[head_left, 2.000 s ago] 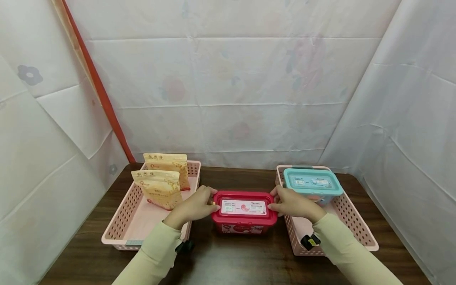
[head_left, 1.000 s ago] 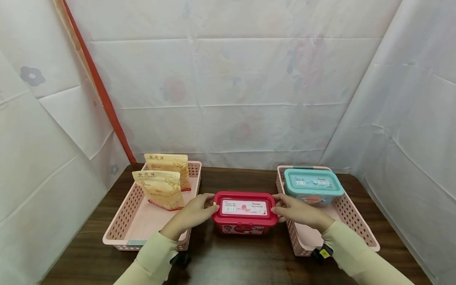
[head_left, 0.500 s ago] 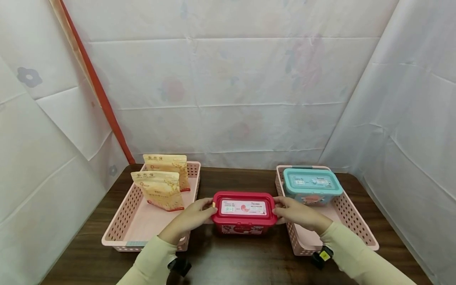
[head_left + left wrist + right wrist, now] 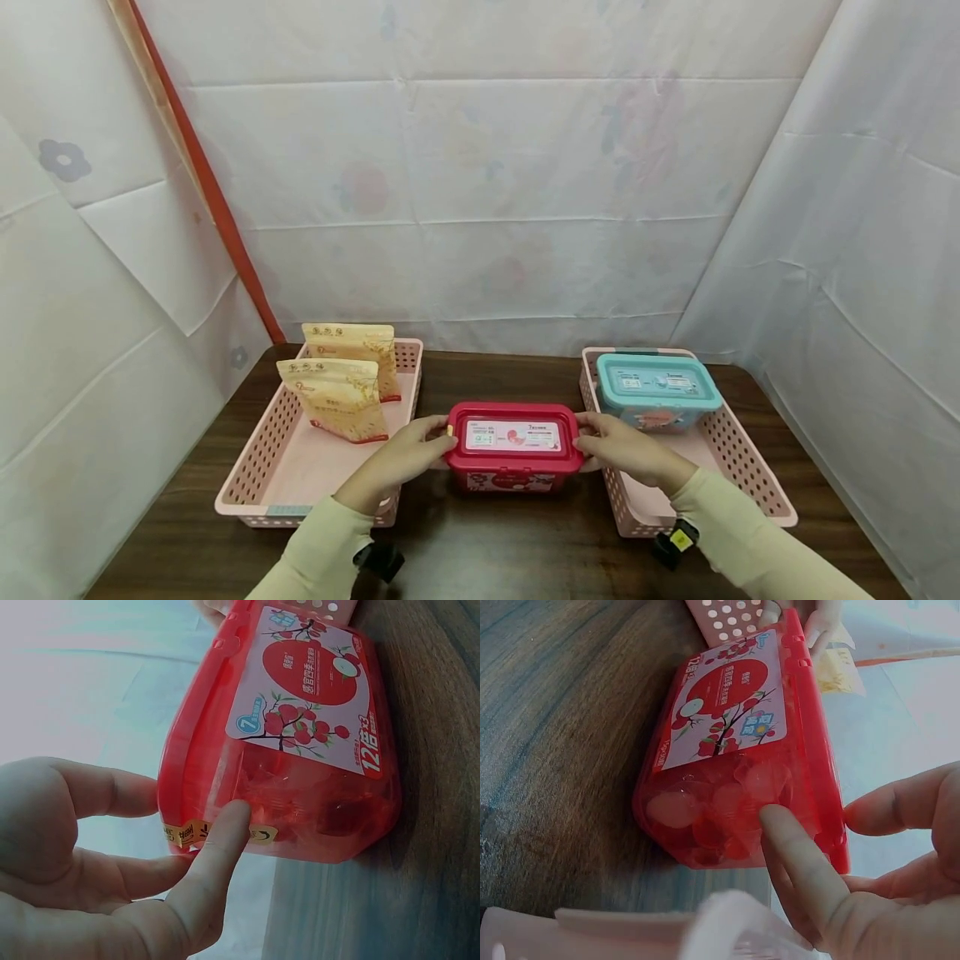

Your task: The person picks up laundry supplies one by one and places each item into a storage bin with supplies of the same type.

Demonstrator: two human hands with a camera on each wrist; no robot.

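Observation:
A red, see-through plastic box of laundry pods [image 4: 513, 437] with a lid stands on the dark wooden table between two baskets. My left hand [image 4: 401, 462] pinches the lid's left end; in the left wrist view one finger lies along the end wall of the box [image 4: 322, 802], by a gold sticker. At the opposite end, my right hand [image 4: 630, 450] holds the lid's edge, with a finger against the box's wall [image 4: 720, 791] in the right wrist view. Rounded pods show through that wall. The box's underside is hidden.
At left, a pink basket [image 4: 255, 467] holds two yellow pouches [image 4: 337, 400] standing upright. A second pink basket [image 4: 750, 458] at right contains a turquoise lidded box [image 4: 660, 392] near its back. White sheeting [image 4: 480, 192] hangs behind the table and along both sides.
Over two seconds both hands have shifted slightly towards me and changed their finger placement at the ends of the red box. The box has stayed in place.

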